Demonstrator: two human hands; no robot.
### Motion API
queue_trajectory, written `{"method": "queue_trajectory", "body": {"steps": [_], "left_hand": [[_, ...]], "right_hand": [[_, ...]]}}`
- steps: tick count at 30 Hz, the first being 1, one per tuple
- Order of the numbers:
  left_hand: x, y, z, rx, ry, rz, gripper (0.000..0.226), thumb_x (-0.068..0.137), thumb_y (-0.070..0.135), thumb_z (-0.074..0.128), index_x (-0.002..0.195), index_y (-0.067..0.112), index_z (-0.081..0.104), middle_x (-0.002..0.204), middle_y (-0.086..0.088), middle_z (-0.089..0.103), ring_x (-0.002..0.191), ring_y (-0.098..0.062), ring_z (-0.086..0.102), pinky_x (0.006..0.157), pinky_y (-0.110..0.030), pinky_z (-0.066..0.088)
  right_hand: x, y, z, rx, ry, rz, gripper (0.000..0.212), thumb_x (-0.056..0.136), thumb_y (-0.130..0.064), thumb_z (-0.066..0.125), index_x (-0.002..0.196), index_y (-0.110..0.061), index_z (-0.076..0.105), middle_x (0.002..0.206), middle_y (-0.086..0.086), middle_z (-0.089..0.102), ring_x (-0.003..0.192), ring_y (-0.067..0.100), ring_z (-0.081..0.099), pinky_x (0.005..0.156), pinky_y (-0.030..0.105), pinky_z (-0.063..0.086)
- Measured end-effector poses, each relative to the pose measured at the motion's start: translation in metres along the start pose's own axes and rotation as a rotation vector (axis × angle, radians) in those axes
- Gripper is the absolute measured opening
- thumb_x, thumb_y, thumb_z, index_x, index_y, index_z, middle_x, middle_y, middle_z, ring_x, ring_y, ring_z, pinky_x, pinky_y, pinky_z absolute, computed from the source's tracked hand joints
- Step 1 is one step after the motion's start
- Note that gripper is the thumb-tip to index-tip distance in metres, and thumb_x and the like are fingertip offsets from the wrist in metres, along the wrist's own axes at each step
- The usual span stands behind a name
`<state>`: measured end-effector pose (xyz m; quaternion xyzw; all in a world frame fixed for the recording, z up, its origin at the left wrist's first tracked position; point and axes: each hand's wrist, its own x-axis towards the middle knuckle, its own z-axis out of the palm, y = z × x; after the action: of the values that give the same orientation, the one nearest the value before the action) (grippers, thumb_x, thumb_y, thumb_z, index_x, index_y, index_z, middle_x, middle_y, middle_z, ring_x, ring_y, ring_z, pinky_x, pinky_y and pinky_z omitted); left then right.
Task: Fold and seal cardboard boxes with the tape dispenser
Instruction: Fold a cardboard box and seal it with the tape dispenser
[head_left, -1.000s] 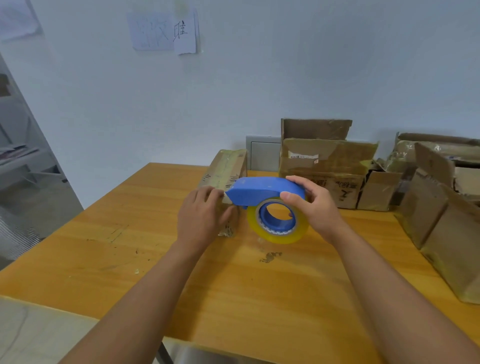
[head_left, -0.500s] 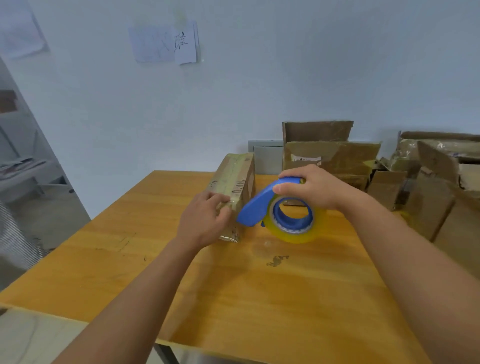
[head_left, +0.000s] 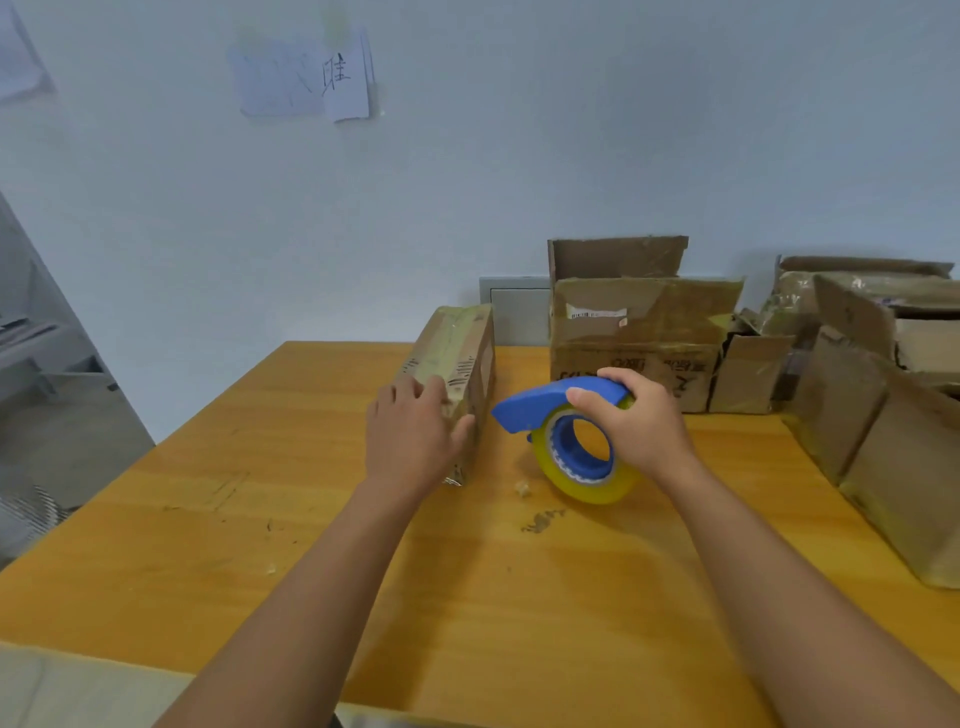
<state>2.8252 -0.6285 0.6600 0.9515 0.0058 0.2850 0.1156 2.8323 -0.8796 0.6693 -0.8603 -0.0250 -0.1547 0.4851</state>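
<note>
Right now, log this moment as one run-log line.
left hand holds small box on table | right hand grips tape dispenser beside box | sealing under way

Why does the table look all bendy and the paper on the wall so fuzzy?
Head view: the wide-angle lens bows the yellow wooden table edges; the white paper notes on the wall look soft and blurry; light is even, with a faint shadow under the blue tape dispenser and right hand.
</note>
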Motion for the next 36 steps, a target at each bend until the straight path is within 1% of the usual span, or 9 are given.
{"method": "queue_trajectory", "body": {"steps": [6, 15, 18, 21, 23, 26, 30, 33, 36], "left_hand": [[-0.004, -0.007, 0.001, -0.03, 0.104, 0.053, 0.04, 0.078, 0.054, 0.074, 0.094, 0.018, 0.067, 0.092, -0.005, 0.06, 0.089, -0.03, 0.054, 0.076, -0.038, 0.038], [-0.002, -0.02, 0.008, -0.027, 0.169, 0.154, 0.02, 0.08, 0.032, 0.079, 0.09, 0.017, 0.07, 0.083, -0.005, 0.06, 0.077, -0.03, 0.056, 0.069, -0.032, 0.031], [-0.007, -0.019, 0.007, -0.056, 0.154, 0.152, 0.03, 0.085, 0.046, 0.066, 0.101, 0.02, 0.071, 0.093, -0.002, 0.061, 0.087, -0.028, 0.056, 0.073, -0.032, 0.032], [-0.006, -0.021, -0.011, -0.139, -0.031, 0.111, 0.056, 0.091, 0.066, 0.038, 0.112, 0.026, 0.07, 0.102, 0.003, 0.059, 0.097, -0.021, 0.051, 0.08, -0.033, 0.037], [0.007, -0.022, -0.021, -0.203, -0.119, 0.073, 0.061, 0.099, 0.063, 0.03, 0.106, 0.022, 0.074, 0.097, 0.001, 0.059, 0.091, -0.021, 0.053, 0.079, -0.038, 0.046], [0.024, -0.026, -0.025, -0.215, -0.164, 0.048, 0.048, 0.1, 0.052, 0.043, 0.095, 0.018, 0.075, 0.092, -0.002, 0.062, 0.088, -0.023, 0.057, 0.074, -0.043, 0.051], [0.025, -0.032, -0.014, -0.297, -0.152, 0.063, 0.023, 0.091, 0.046, 0.065, 0.098, 0.027, 0.075, 0.1, 0.002, 0.062, 0.099, -0.023, 0.053, 0.083, -0.04, 0.046], [0.015, -0.037, -0.004, -0.274, -0.028, 0.128, 0.026, 0.085, 0.046, 0.071, 0.101, 0.025, 0.073, 0.098, 0.0, 0.058, 0.097, -0.023, 0.047, 0.085, -0.034, 0.03], [0.01, -0.033, 0.006, -0.22, 0.082, 0.166, 0.041, 0.082, 0.057, 0.06, 0.092, 0.019, 0.071, 0.089, -0.003, 0.057, 0.09, -0.026, 0.048, 0.082, -0.033, 0.026]], "right_hand": [[-0.012, 0.004, 0.027, 0.161, 0.134, 0.05, 0.059, 0.086, -0.048, 0.072, 0.133, -0.015, 0.058, 0.109, -0.005, 0.058, 0.095, 0.013, 0.057, 0.072, 0.021, 0.043], [-0.021, 0.01, 0.045, 0.265, 0.206, 0.026, 0.059, 0.085, -0.041, 0.074, 0.135, -0.016, 0.056, 0.104, -0.012, 0.058, 0.087, -0.008, 0.056, 0.064, 0.006, 0.045], [-0.025, 0.013, 0.045, 0.273, 0.228, -0.003, 0.058, 0.086, -0.039, 0.075, 0.135, -0.016, 0.056, 0.11, -0.011, 0.057, 0.089, -0.009, 0.056, 0.068, 0.003, 0.044], [-0.027, 0.016, 0.045, 0.265, 0.229, -0.033, 0.058, 0.086, -0.039, 0.075, 0.135, -0.015, 0.056, 0.117, -0.008, 0.057, 0.096, 0.002, 0.056, 0.071, 0.005, 0.045], [-0.028, 0.017, 0.046, 0.255, 0.222, -0.053, 0.059, 0.085, -0.039, 0.075, 0.135, -0.015, 0.057, 0.117, -0.008, 0.057, 0.1, 0.006, 0.056, 0.073, 0.008, 0.046], [-0.032, 0.017, 0.047, 0.244, 0.197, -0.084, 0.062, 0.083, -0.046, 0.075, 0.135, -0.017, 0.056, 0.116, -0.009, 0.056, 0.1, 0.01, 0.056, 0.077, 0.018, 0.049], [-0.037, 0.019, 0.046, 0.242, 0.18, -0.102, 0.069, 0.076, -0.056, 0.068, 0.134, -0.021, 0.056, 0.115, -0.01, 0.055, 0.098, 0.008, 0.056, 0.076, 0.022, 0.049], [-0.037, 0.02, 0.046, 0.252, 0.195, -0.102, 0.068, 0.076, -0.056, 0.067, 0.133, -0.023, 0.056, 0.116, -0.012, 0.055, 0.097, 0.003, 0.056, 0.076, 0.018, 0.049], [-0.037, 0.02, 0.047, 0.255, 0.205, -0.109, 0.069, 0.077, -0.059, 0.071, 0.134, -0.024, 0.055, 0.115, -0.015, 0.054, 0.097, -0.003, 0.055, 0.075, 0.013, 0.046]]}}
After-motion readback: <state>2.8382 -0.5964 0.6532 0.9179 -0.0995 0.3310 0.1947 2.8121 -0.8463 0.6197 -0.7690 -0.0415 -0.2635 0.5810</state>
